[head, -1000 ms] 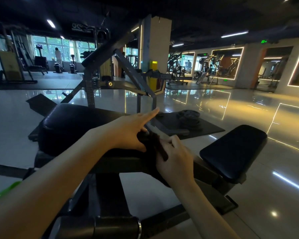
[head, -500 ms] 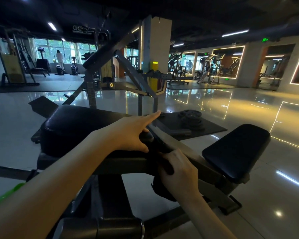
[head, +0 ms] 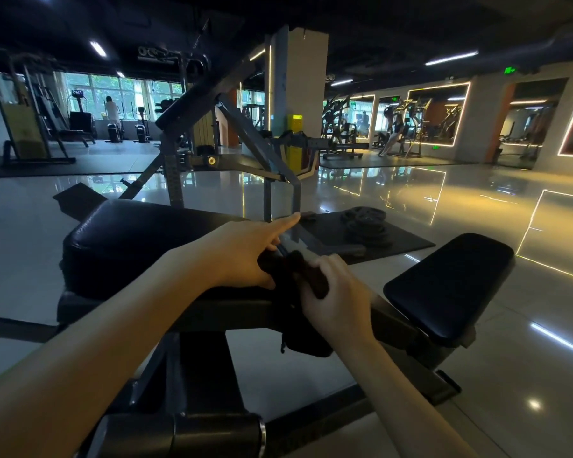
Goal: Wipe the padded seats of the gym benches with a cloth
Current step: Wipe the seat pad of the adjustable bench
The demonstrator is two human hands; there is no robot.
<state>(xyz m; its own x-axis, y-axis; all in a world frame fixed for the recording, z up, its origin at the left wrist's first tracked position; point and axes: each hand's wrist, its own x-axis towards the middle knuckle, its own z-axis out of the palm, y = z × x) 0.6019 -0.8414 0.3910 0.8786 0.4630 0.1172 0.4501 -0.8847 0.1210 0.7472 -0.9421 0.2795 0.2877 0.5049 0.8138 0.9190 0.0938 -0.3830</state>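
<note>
A dark cloth (head: 300, 328) hangs between my two hands over the bench frame. My right hand (head: 336, 294) grips its upper part with curled fingers. My left hand (head: 242, 252) pinches the cloth's top edge with thumb and lower fingers while the index finger points straight out. Behind my left hand lies a large black padded seat (head: 136, 239). A smaller black pad (head: 450, 285) sits lower on the right, apart from both hands.
The machine's grey steel frame (head: 258, 143) rises behind the large pad. Black weight plates (head: 366, 224) lie on a dark mat on the glossy floor. A black roller (head: 186, 434) sits at the bottom. A person stands at distant machines by the windows.
My right hand has risen a little and regripped the cloth closer to my left hand; the cloth has bunched up between them. The view has shifted slightly.
</note>
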